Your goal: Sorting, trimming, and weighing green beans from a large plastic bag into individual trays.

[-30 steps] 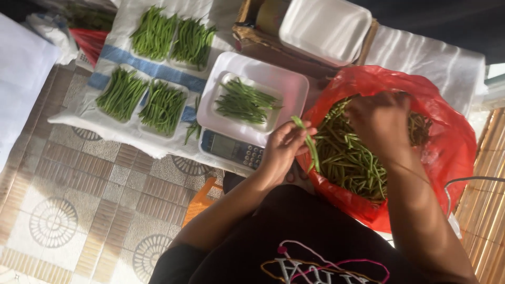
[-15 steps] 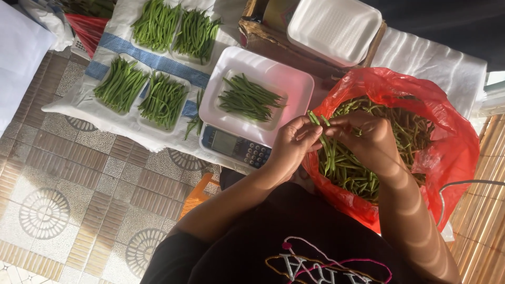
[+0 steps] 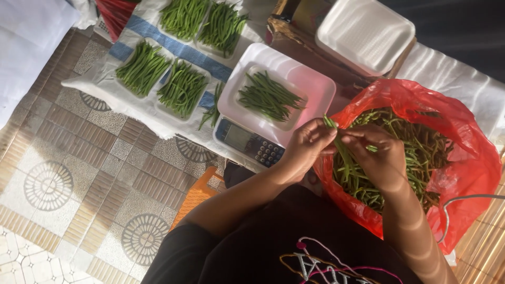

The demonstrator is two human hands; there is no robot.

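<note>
My left hand [image 3: 305, 147] holds a small bunch of green beans [image 3: 342, 150] at the near rim of a red plastic bag [image 3: 463, 173]. My right hand [image 3: 376, 158] pinches the same bunch from the other side, over the bag. The bag is full of loose green beans [image 3: 421, 152]. Just left of my hands stands a white digital scale [image 3: 247, 142] with a foam tray of beans [image 3: 269, 97] on its platform.
Several foam trays of beans [image 3: 181, 89] lie on a white cloth [image 3: 100, 92] at the upper left. A stack of empty white foam trays [image 3: 365, 34] rests on a cardboard box [image 3: 294, 37] behind the scale. An orange stool [image 3: 197, 194] and patterned floor tiles [image 3: 68, 173] lie below.
My right hand has come out of the bag's middle and met my left hand at the rim. Both hands now grip the bunch of beans together.
</note>
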